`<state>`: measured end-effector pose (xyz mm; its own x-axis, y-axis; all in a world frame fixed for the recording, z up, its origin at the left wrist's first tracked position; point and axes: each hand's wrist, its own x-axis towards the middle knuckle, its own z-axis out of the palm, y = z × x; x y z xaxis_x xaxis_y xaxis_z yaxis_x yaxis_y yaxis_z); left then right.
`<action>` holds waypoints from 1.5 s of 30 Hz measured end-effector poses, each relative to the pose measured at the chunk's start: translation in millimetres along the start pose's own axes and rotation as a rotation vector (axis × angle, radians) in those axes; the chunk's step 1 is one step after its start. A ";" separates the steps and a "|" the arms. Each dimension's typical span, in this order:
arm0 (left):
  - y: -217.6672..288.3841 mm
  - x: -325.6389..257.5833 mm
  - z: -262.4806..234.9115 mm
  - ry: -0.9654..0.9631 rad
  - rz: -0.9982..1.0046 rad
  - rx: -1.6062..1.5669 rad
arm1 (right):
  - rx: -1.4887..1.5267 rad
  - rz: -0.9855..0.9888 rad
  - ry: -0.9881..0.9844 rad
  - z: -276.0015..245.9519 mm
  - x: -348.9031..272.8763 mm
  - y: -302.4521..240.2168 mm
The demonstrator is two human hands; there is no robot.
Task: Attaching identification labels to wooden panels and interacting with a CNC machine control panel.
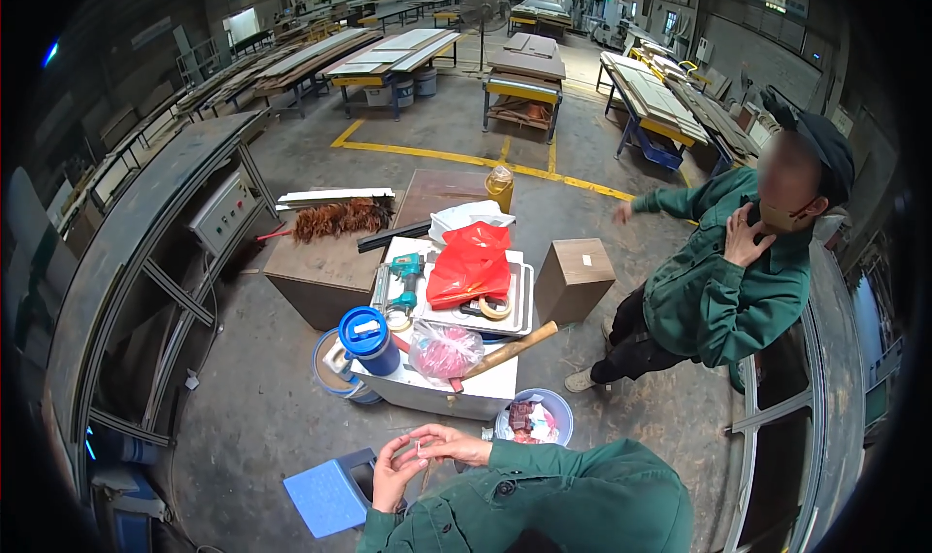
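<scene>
My left hand (392, 469) and my right hand (454, 445) meet in front of my body, fingertips close together. Both are curled in a pinch around something small and pale that I cannot make out. Just beyond them stands a white cabinet (437, 398). On its top are a blue jug (368, 339), a clear bag with pink contents (445, 352), a wooden-handled tool (515, 347) and a teal nail gun (408, 279). A red plastic bag (471, 267) and a tape roll (495, 306) lie in a white tray (527, 301).
A blue stool (327, 500) stands below my left hand, and a waste bucket (566, 419) sits beside the cabinet. A person in green (728, 262) stands at the right. A feather duster (340, 219) rests on a brown cabinet (320, 271). Metal-framed conveyors (136, 203) flank the left.
</scene>
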<state>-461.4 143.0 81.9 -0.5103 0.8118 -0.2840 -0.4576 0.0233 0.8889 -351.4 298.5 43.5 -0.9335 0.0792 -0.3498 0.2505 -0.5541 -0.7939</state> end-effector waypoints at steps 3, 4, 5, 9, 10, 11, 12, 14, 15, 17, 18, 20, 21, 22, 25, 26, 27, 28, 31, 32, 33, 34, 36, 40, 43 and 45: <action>-5.4 -1.0 0.8 0.013 -0.010 -0.013 | -0.033 -0.013 0.021 0.9 -4.4 -0.9; -7.9 -0.7 0.6 0.020 -0.018 -0.011 | -0.051 -0.027 0.037 0.5 -5.2 -0.9; -10.7 0.0 0.1 0.021 -0.019 -0.013 | -0.051 -0.024 0.036 -0.2 -5.6 -1.1; -15.7 2.3 1.2 0.003 -0.070 -0.075 | -0.093 -0.060 0.045 -3.7 -8.8 -3.5; -15.8 2.8 2.2 -0.004 -0.096 -0.101 | -0.113 -0.068 0.053 -4.5 -10.1 -4.6; -16.7 3.3 2.1 -0.002 -0.096 -0.104 | -0.114 -0.065 0.052 -5.3 -11.1 -6.3; -18.1 3.8 1.6 -0.006 -0.124 -0.125 | -0.116 -0.073 0.053 -5.8 -12.0 -8.2; -20.2 4.9 2.1 -0.008 -0.153 -0.147 | -0.117 -0.078 0.054 -7.4 -12.6 -9.2; -20.9 5.6 2.6 -0.011 -0.140 -0.141 | -0.108 -0.091 0.050 -8.3 -12.5 -8.6; -23.2 7.2 3.0 -0.012 -0.127 -0.135 | -0.098 -0.103 0.045 -10.1 -12.6 -8.4; -24.8 8.0 2.8 -0.007 -0.119 -0.135 | -0.106 -0.117 0.052 -11.2 -12.7 -8.6; -25.5 8.2 3.8 0.001 -0.111 -0.135 | -0.112 -0.130 0.057 -11.5 -13.9 -10.9; -24.5 7.9 5.2 0.002 -0.118 -0.159 | -0.108 -0.138 0.063 -10.0 -15.5 -14.0; -24.1 7.6 6.3 0.003 -0.124 -0.182 | -0.104 -0.146 0.069 -9.2 -16.3 -15.5; -25.4 6.4 9.2 0.026 -0.111 -0.195 | -0.096 -0.194 0.054 -10.8 -13.7 -10.2; -24.1 5.5 10.8 0.028 -0.110 -0.194 | -0.096 -0.194 0.051 -11.0 -14.1 -11.5; -21.7 4.1 12.7 0.014 -0.094 -0.178 | -0.084 -0.174 0.021 -11.2 -14.9 -14.1; -20.3 3.2 13.7 0.000 -0.079 -0.162 | -0.072 -0.154 -0.010 -11.4 -15.4 -15.4; -21.6 4.2 13.6 0.037 -0.071 -0.187 | -0.011 -0.145 -0.015 -16.0 -13.2 -8.3; -20.8 3.7 13.3 0.039 -0.070 -0.187 | -0.011 -0.145 -0.017 -17.7 -12.4 -6.0; -19.4 3.2 13.0 0.064 -0.070 -0.214 | -0.028 -0.128 -0.016 -19.4 -12.0 -4.1; -18.6 2.8 12.9 0.089 -0.069 -0.241 | -0.045 -0.111 -0.016 -20.5 -11.8 -2.1; -20.6 3.1 12.0 0.116 -0.048 -0.252 | -0.286 -0.266 0.044 -18.4 -12.7 -1.8; -28.0 3.3 7.6 0.165 -0.022 -0.182 | -1.016 -0.797 0.213 -8.6 -17.0 -15.2; -30.6 2.6 6.2 0.156 -0.037 -0.130 | -0.906 -0.705 0.240 -10.0 -15.0 -10.1; -27.8 -0.5 10.3 0.153 -0.029 -0.105 | -0.816 -0.564 0.265 -7.7 -17.9 -15.3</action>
<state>-441.0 148.0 61.1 -0.5971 0.7132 -0.3672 -0.5432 -0.0226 0.8393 -336.5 311.9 58.1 -0.9074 0.3890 0.1593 -0.0168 0.3451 -0.9384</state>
